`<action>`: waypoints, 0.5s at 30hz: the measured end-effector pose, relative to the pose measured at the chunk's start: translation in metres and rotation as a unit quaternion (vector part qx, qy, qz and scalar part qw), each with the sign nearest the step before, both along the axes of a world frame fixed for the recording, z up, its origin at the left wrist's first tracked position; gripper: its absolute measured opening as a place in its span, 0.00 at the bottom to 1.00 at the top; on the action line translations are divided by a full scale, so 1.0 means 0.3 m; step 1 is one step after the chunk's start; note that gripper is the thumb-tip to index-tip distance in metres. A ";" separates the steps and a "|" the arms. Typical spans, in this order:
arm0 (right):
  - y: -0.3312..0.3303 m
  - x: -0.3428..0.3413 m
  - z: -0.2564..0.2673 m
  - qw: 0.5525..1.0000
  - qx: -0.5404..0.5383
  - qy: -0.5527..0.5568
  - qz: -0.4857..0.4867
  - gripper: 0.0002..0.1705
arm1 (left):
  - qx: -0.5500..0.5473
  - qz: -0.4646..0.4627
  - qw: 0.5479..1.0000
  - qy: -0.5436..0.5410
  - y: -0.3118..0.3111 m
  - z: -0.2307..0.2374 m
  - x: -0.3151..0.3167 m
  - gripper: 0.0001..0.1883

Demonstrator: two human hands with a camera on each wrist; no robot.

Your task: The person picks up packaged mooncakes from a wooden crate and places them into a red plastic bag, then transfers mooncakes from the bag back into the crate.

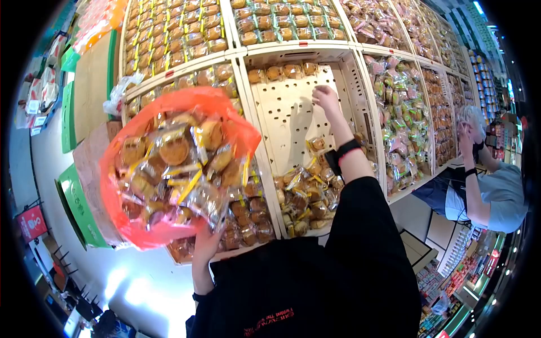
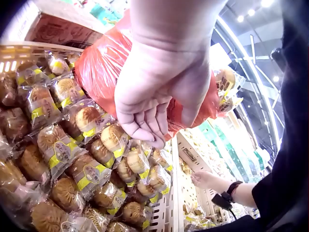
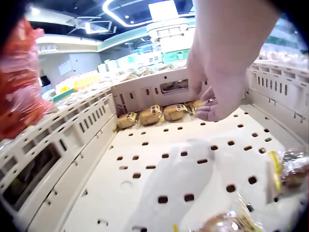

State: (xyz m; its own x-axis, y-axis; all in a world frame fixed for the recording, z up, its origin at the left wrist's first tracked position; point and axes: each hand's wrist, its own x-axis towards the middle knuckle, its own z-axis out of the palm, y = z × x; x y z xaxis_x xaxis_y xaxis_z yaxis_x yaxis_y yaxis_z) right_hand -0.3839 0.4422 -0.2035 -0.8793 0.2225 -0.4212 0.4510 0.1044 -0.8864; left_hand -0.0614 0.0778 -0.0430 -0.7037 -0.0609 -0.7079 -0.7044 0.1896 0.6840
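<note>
My left hand grips a red plastic bag from below at its near side. Individually wrapped round pastries with yellow strips fill the bag to its opening. In the left wrist view, the left hand's fingers curl against the bag. My right hand hovers over a cream plastic crate, its fingers loosely bent and nothing seen in them. A short row of wrapped pastries lines the crate's far wall, and the right hand overlaps the row's end in the right wrist view.
At the crate's near end lies a heap of wrapped pastries. Neighbouring crates hold more pastries and green-and-pink packets. Cardboard boxes stand at the left. Another person is at the right, beside the display.
</note>
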 end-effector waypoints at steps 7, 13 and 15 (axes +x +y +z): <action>-0.115 0.473 0.291 0.787 0.307 -0.073 0.530 0.24 | 0.066 0.011 0.991 0.112 -0.019 0.002 0.040 0.19; -0.175 0.695 0.300 0.786 0.321 -0.042 0.526 0.29 | 0.095 0.001 0.985 0.142 -0.022 0.070 0.063 0.19; -0.178 0.725 0.304 0.780 0.349 -0.020 0.520 0.26 | 0.108 0.003 0.981 0.161 -0.017 0.081 0.076 0.18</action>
